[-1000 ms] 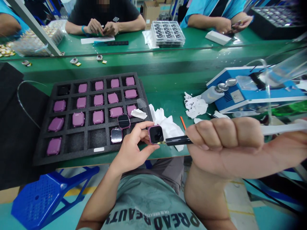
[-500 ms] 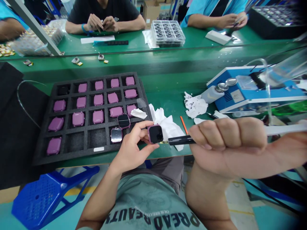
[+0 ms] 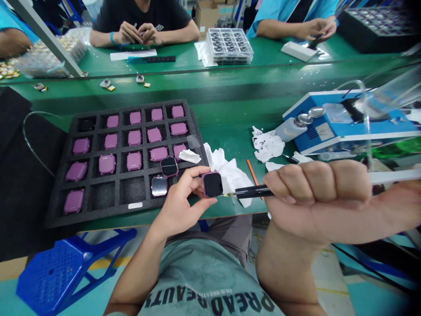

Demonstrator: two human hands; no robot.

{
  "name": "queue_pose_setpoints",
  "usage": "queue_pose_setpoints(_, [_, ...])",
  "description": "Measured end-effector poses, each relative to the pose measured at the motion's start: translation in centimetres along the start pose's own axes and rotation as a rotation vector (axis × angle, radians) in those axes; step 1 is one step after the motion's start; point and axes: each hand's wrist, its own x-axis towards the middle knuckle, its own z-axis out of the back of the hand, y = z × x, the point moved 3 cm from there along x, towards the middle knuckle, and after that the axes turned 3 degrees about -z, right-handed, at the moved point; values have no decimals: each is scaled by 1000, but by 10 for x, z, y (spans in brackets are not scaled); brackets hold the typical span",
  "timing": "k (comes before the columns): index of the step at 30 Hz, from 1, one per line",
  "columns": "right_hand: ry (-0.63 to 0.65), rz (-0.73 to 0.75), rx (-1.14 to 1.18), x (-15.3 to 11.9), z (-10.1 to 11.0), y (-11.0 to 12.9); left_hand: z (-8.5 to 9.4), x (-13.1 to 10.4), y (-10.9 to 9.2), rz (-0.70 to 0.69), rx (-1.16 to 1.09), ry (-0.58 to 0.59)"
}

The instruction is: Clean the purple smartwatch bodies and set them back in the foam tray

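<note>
My left hand (image 3: 184,199) pinches a smartwatch (image 3: 212,184) with a purple case by its edges, its dark screen turned up. In my right hand (image 3: 317,199) is a black pen-like tool (image 3: 251,192), wrapped in a closed fist. Its thin pale tip points left at the watch's lower right edge; whether it touches cannot be made out. Left of my hands lies a black foam tray (image 3: 131,189) with purple watch cases in many of its pockets. Two watches, one with a dark screen (image 3: 169,167) and one with a shiny screen (image 3: 159,186), rest at its right side.
Crumpled white tissue (image 3: 232,175) and an orange stick (image 3: 252,173) lie beyond my hands. Farther right stand a metal-capped bottle (image 3: 291,130) and a blue-and-white machine (image 3: 329,127). Across the bench, co-workers' hands (image 3: 141,33) are busy near a clear parts box (image 3: 229,46).
My right hand has drawn slightly to the right with the black tool, so its tip sits a little farther from the watch. My left hand and the watch barely shift.
</note>
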Motion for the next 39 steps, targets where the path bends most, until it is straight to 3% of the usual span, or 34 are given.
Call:
queue_pose_setpoints(4, [79, 47, 6, -1, 3, 1, 0, 0, 0, 7, 0, 1])
queue_pose_setpoints(17, [61, 105, -55, 1, -7, 6, 1, 0, 1, 13, -4, 5])
queue_pose_setpoints(21, [24, 183, -52, 6, -10, 11, 1, 0, 0, 6, 13, 9])
queue_pose_setpoints(28, [337, 397, -44, 27, -10, 10, 7, 1, 1, -4, 76, -41])
queue_pose_setpoints(31, [267, 439, -59, 27, -7, 15, 7, 2, 1, 30, 113, -35])
queue_pose_setpoints(34, [12, 595, -110, 30, 3, 33, 7, 1, 1, 46, 149, -18])
queue_pose_setpoints(37, [-308, 807, -251, 43, 31, 54, 7, 2, 0, 18, 161, -2])
queue_pose_setpoints(39, [-438, 851, -375, 59, 60, 62, 5, 3, 1, 1, 163, 4])
